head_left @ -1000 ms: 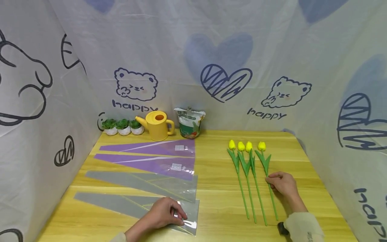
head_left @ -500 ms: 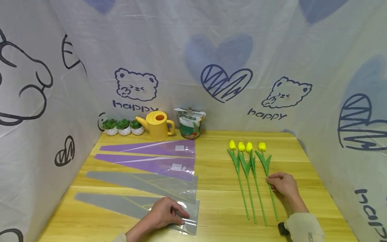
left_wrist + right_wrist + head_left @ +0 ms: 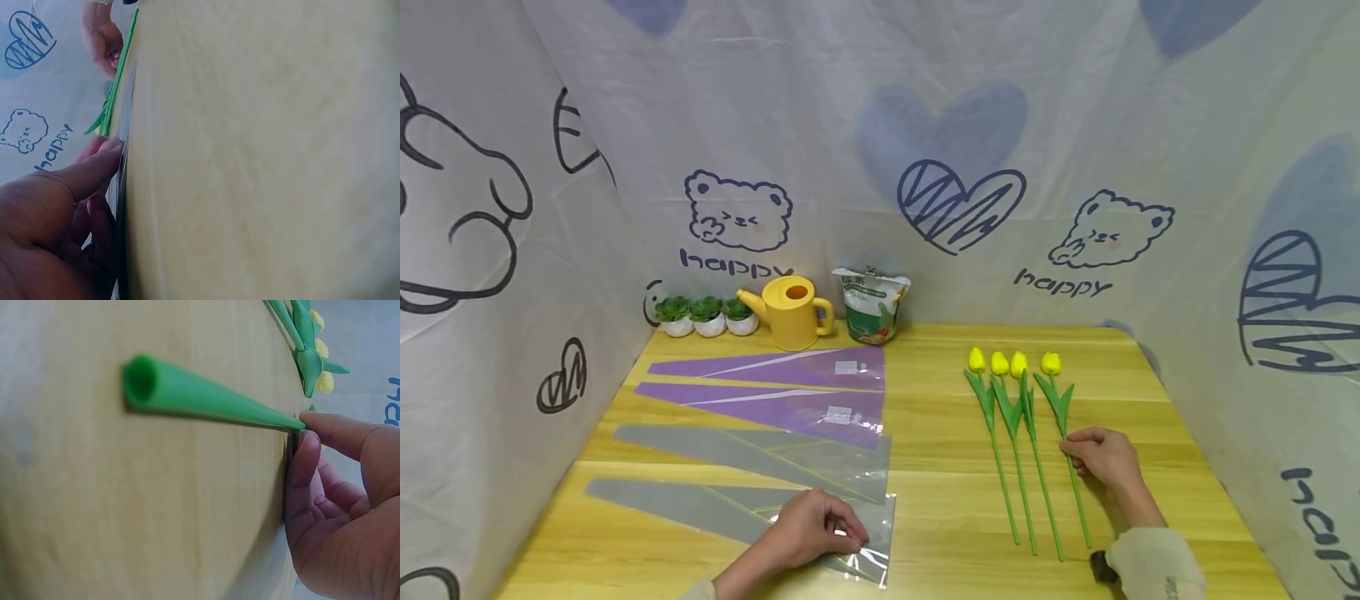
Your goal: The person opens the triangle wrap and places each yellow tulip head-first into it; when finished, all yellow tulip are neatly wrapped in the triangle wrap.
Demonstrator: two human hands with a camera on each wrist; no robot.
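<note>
My left hand (image 3: 848, 540) pinches the wide end of the nearest grey and clear flower sleeve (image 3: 700, 504), which lies flat on the wooden table (image 3: 940, 533). In the left wrist view the thumb (image 3: 87, 172) lies on the film's edge (image 3: 123, 119) with the fingers curled beneath. My right hand (image 3: 1070, 450) pinches the green stem (image 3: 200, 397) of the rightmost yellow tulip (image 3: 1051, 363) between thumb and forefinger. This tulip lies on the table beside three more yellow tulips (image 3: 997, 364).
A second grey sleeve (image 3: 760, 454) and two purple sleeves (image 3: 790, 387) lie farther back on the left. At the back stand three small potted plants (image 3: 706, 315), a yellow watering can (image 3: 792, 311) and a printed bag (image 3: 871, 304). Printed cloth walls enclose the table.
My left fingers have curled tighter on the sleeve's wide end, and its corner has lifted and shifted slightly. My right hand and the tulips have stayed put.
</note>
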